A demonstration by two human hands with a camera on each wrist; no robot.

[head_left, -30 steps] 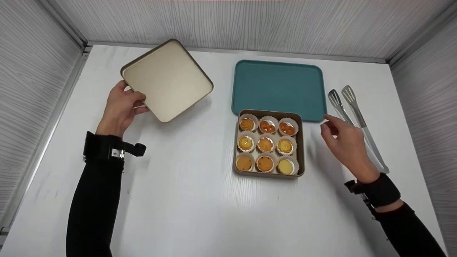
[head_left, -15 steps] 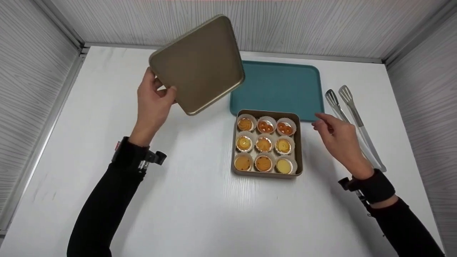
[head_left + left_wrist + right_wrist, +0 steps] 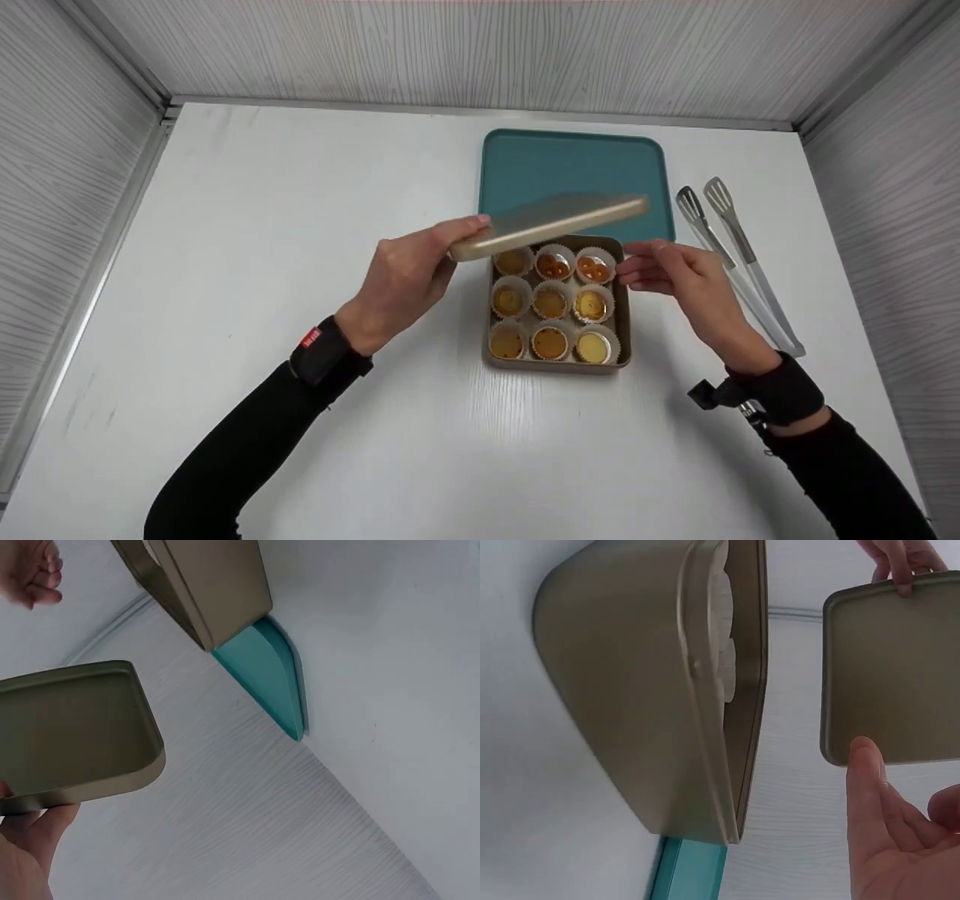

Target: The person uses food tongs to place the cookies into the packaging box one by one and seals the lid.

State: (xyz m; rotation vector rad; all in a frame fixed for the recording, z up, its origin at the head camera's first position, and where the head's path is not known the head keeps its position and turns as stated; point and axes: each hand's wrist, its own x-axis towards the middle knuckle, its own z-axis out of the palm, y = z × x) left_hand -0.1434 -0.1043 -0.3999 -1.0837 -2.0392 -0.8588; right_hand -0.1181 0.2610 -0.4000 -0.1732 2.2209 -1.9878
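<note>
My left hand pinches the left end of a square gold-brown tin lid. The lid tilts over the back part of a matching square tin and is apart from its rim. Paper cups of small tarts fill the tin in rows, the back ones partly covered by the lid in the head view. My right hand has its fingers extended at the tin's back right corner and holds nothing. In the right wrist view the lid's underside faces the camera, beyond my right fingertips.
A teal tray lies behind the tin, partly hidden by the lid. To its right rest metal tongs with slotted heads, close to my right forearm. Grey wood-patterned panels enclose the white table at the back and sides.
My left hand has carried the lid rightward from the left of the table to above the tin, turning it over on the way. The right hand has moved slightly left, its fingers straightening.
</note>
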